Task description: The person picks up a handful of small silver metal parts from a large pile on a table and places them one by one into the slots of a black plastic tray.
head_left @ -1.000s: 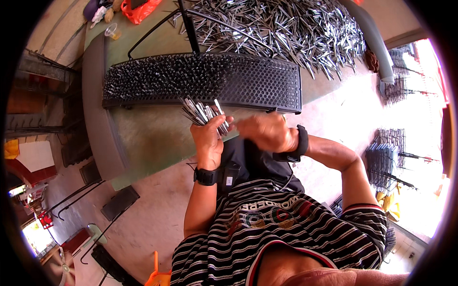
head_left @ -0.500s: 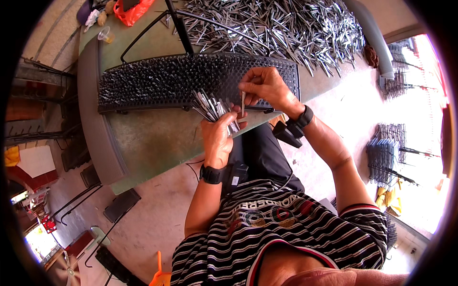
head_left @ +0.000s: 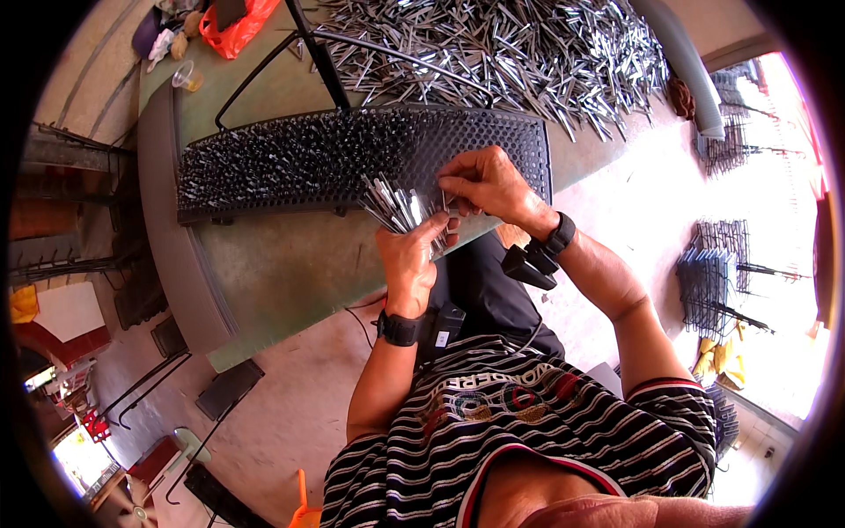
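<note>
My left hand (head_left: pixel 410 264) is closed around a fanned bundle of slim, shiny metal strips (head_left: pixel 393 206), just off the near edge of a black perforated rack (head_left: pixel 506 132). Just right of the bundle, my right hand (head_left: pixel 493 187) pinches a thin metal strip (head_left: pixel 444 199), its fingertips close to the left fingers. Upright metal strips (head_left: pixel 290 163) crowd the rack's left and middle holes, while bare holes show at its right end. Exactly what kind of part the strips are cannot be made out.
Beyond the rack, a large heap of loose metal strips (head_left: pixel 502 53) covers the green tabletop (head_left: pixel 273 273). A black metal frame (head_left: pixel 321 57) rises behind the rack. A plastic cup (head_left: pixel 187 77) and a red bag (head_left: pixel 239 26) lie far left. Wire racks (head_left: pixel 713 273) stand right.
My right hand has moved slightly left, keeping its pinch beside the bundle. The left hand still grips the strips. The whole view has shifted a little, with the rack appearing slightly lower.
</note>
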The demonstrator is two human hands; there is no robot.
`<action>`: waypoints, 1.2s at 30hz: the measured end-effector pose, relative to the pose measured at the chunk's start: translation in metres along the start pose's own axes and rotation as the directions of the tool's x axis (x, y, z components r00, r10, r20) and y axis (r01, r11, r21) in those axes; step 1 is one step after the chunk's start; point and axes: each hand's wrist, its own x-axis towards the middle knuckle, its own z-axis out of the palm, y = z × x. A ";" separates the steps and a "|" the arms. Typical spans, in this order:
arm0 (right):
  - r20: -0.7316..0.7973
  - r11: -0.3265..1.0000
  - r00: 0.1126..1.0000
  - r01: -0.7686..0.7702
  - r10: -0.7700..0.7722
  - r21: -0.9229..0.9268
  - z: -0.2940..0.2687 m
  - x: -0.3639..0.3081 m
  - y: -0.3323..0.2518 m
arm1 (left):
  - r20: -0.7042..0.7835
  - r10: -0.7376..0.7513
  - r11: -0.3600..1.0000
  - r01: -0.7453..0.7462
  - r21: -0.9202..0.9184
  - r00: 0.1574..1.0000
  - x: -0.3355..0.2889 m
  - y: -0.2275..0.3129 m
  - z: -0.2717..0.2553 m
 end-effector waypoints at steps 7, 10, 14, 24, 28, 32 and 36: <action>-0.093 0.978 0.996 0.016 0.004 0.208 -0.001 -0.009 0.002 | -0.039 -0.046 0.999 0.045 -0.031 0.998 0.003 0.001 0.002; -0.031 0.972 0.999 0.027 -0.020 0.234 -0.005 -0.014 -0.002 | -0.014 -0.004 1.000 0.003 -0.023 1.000 0.002 0.003 0.007; 0.019 0.989 1.000 0.018 -0.021 0.147 -0.011 -0.017 0.000 | 0.084 0.014 0.999 -0.017 0.042 0.996 -0.001 0.002 0.012; -0.603 0.930 0.758 0.362 -0.250 0.070 -0.033 -0.005 0.003 | -0.076 0.116 0.993 -0.113 0.040 0.990 -0.003 -0.005 0.018; -0.603 0.884 0.661 0.429 -0.448 -0.186 -0.048 0.017 0.006 | -0.033 0.117 0.991 -0.115 0.066 0.993 -0.002 -0.006 0.017; -0.529 0.852 0.668 0.405 -0.524 -0.332 -0.053 0.034 0.014 | -0.048 0.092 0.995 -0.090 0.054 0.995 -0.001 -0.006 0.013; -0.468 0.822 0.682 0.404 -0.563 -0.402 -0.052 0.041 0.019 | -0.041 0.090 0.995 -0.088 0.047 0.995 0.000 -0.005 0.009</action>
